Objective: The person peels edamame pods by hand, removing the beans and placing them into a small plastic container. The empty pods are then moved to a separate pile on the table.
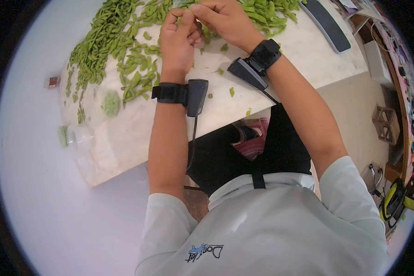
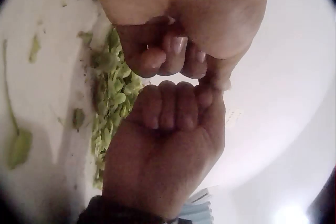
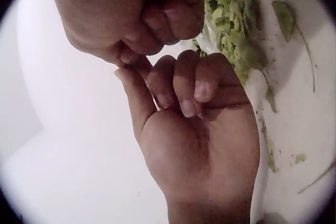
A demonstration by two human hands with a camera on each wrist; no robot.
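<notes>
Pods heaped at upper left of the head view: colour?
The pods are green; the head view shows them best.

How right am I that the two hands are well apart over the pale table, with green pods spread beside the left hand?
One thing is wrong: the hands are not apart. In the head view, the left hand and right hand meet at their fingertips. They are over the pale table, with green pods spread beside the left hand.
</notes>
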